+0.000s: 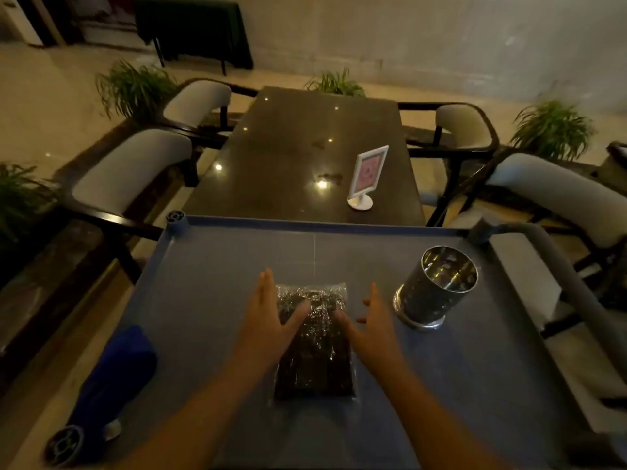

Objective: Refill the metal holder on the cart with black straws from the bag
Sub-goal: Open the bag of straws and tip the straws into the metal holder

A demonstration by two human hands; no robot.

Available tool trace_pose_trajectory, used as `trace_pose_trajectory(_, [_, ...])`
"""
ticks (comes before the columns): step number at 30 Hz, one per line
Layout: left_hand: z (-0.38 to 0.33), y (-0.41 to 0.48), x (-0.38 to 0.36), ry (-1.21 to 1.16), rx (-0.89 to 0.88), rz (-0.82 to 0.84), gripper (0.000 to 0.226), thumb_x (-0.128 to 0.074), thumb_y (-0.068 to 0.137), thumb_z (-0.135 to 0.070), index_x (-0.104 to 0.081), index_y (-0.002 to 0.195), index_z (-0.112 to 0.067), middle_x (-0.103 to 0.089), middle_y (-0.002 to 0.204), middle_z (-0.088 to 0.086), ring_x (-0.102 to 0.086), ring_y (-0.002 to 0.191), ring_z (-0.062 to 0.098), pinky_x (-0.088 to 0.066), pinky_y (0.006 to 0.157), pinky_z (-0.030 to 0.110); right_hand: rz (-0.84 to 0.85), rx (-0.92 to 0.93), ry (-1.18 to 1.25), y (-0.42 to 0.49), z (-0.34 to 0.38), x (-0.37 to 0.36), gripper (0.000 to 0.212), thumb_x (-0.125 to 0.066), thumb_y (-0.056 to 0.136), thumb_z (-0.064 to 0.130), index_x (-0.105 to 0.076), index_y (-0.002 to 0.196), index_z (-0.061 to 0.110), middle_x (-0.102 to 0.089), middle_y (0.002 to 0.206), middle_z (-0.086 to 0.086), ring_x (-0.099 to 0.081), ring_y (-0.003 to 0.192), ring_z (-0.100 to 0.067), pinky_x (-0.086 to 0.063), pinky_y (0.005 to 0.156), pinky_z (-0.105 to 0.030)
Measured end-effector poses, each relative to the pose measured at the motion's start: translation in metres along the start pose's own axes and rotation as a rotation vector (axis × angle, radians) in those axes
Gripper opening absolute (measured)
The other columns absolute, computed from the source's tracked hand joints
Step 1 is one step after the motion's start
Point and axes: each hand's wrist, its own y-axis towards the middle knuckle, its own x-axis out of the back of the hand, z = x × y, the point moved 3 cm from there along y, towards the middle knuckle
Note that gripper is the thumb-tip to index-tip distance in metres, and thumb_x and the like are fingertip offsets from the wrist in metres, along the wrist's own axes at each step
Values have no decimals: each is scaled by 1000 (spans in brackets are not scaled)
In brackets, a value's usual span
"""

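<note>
The bag point(315, 368) of black straws lies flat in the middle of the cart point(203, 300) top, a clear, crinkled plastic pack with its long side running away from the person. The left grip point(268, 320) is at the bag's left edge, released, its fingers straight and pointing forward and its thumb reaching across the plastic. The right grip point(373, 330) is at the bag's right edge, also released, its fingers spread and its thumb over the plastic. Whether either thumb presses on the bag or only hovers above it cannot be told. Both forearms come in from the bottom of the view.

The metal holder point(437, 293) stands on its base on the cart, to the right of the bag and apart from it, near the far right corner. It is a round cup with a patterned wall, and its open mouth shows a shiny inner side.

A blue cloth point(115, 374) hangs over the cart's left rim. Beyond the cart's far edge is a dark, glossy bench point(288, 147) with a small white sign stand point(368, 178) on its right side. 2 padded chairs stand on each side of the bench, and green plants grow behind them.
</note>
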Motion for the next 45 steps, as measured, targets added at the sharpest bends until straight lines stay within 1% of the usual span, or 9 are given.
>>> trace_pose_trajectory(3, [11, 0, -7, -98, 145, 6, 111, -44, 71, -85, 6, 155, -32, -1, 166, 5, -13, 151, 27, -27, 115, 49, -6, -98, 118, 6, -8, -5, 122, -63, 62, 78, -8, 154, 21, -32, 154, -13, -41, 136, -33, -43, 106, -53])
trace_pose_trajectory(7, [26, -3, -26, -185, 314, -5, 107, -58, 77, -71, -2, 156, -25, -9, 166, 8, -18, 150, 31, -29, 114, 50, 5, -207, 224, 17, -30, -16, 70, -71, 83, 39, -36, 140, 17, -57, 127, -5, -54, 121, -25, -46, 91, -31])
trace_pose_trajectory(13, [32, -1, -37, -325, 456, -31, 90, -66, 80, -58, -28, 150, -17, -40, 151, 14, -46, 134, 33, -47, 104, 53, 62, -356, 369, 22, -42, -27, 76, -66, 90, 32, -24, 148, 7, -49, 139, -21, -53, 121, -28, -46, 94, -35])
trace_pose_trajectory(18, [31, -3, -40, -579, 537, -62, 54, -70, 87, -35, -45, 132, -17, -67, 111, 4, -69, 93, 17, -59, 70, 31, 105, -369, 427, 15, -39, -35, 65, -67, 89, 28, -33, 142, 11, -56, 118, -4, -57, 84, -3, -49, 63, -13])
trace_pose_trajectory(22, [29, -6, -43, -651, 590, -51, 32, -72, 87, -22, -57, 115, -14, -70, 100, 3, -69, 83, 13, -55, 62, 24, 126, -396, 406, 15, -37, -38, 56, -71, 86, 25, -44, 133, 8, -59, 117, -4, -59, 98, -16, -50, 69, -20])
trace_pose_trajectory(31, [27, -16, -48, -741, 613, 71, 13, -72, 86, -16, -73, 95, -6, -79, 82, 10, -77, 73, 24, -62, 64, 36, 220, -385, 397, 10, -36, -37, 16, -70, 86, 18, -70, 99, 8, -76, 88, -8, -74, 80, -19, -57, 61, -23])
trace_pose_trajectory(35, [21, -12, -47, -890, 615, 122, 19, -72, 86, -10, -71, 101, 1, -77, 90, 21, -75, 84, 38, -60, 81, 53, 208, -389, 469, 11, -35, -26, 18, -71, 85, 20, -69, 99, 9, -77, 88, -8, -75, 78, -19, -59, 64, -28])
trace_pose_trajectory(40, [2, -5, -43, -1013, 531, 171, 23, -70, 86, -10, -71, 107, -1, -75, 102, 23, -74, 94, 39, -59, 79, 48, 212, -309, 565, 12, -20, -4, 26, -70, 85, 13, -66, 110, 7, -75, 101, -14, -73, 92, -30, -57, 87, -50])
trace_pose_trajectory(45, [-28, 6, -29, -1069, 404, 222, 36, -72, 82, -11, -64, 117, -6, -73, 112, 18, -71, 103, 34, -56, 90, 50, 213, -226, 618, 19, 4, 25, 36, -71, 84, 8, -59, 118, 5, -71, 110, -18, -71, 98, -32, -56, 89, -50])
